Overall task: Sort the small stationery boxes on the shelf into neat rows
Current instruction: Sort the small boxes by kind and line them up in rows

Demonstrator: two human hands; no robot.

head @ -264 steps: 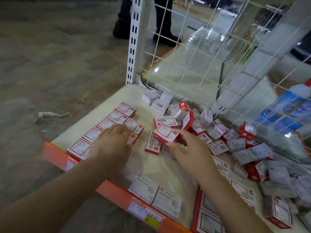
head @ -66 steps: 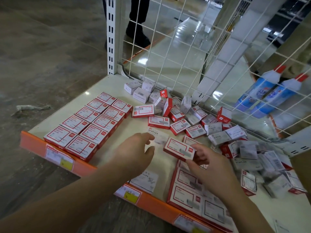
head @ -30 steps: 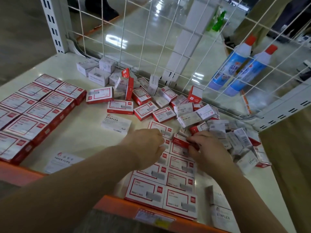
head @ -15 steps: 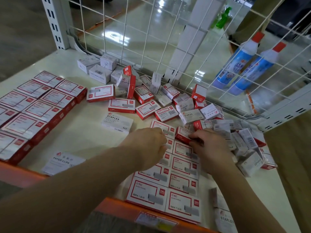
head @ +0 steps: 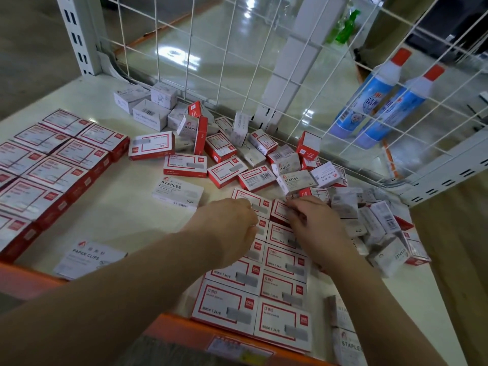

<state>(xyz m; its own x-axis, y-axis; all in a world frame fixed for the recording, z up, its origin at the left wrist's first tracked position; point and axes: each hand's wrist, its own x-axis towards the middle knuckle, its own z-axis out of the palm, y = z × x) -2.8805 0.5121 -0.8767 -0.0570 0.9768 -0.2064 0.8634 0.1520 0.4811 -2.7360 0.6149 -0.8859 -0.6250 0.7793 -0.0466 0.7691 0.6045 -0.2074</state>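
Red staple box (head: 280,211) at far end of the front-centre rows (head: 284,289) on shelf (head: 126,215), right hand (head: 313,224) fingers curled on it; left hand (head: 227,228) fingers curled at adjacent box, pinching or not, cannot tell. Left block (head: 52,167) done; loose pile (head: 290,165) at back and right unsorted, roughly half left

1. The cream shelf (head: 126,215) has an orange front edge (head: 23,281).
2. Red-and-white boxes (head: 60,167) lie in rows at 9 o'clock.
3. More rows (head: 280,294) sit at 6 o'clock.
4. Jumbled boxes (head: 290,165) lie toward 1 o'clock.
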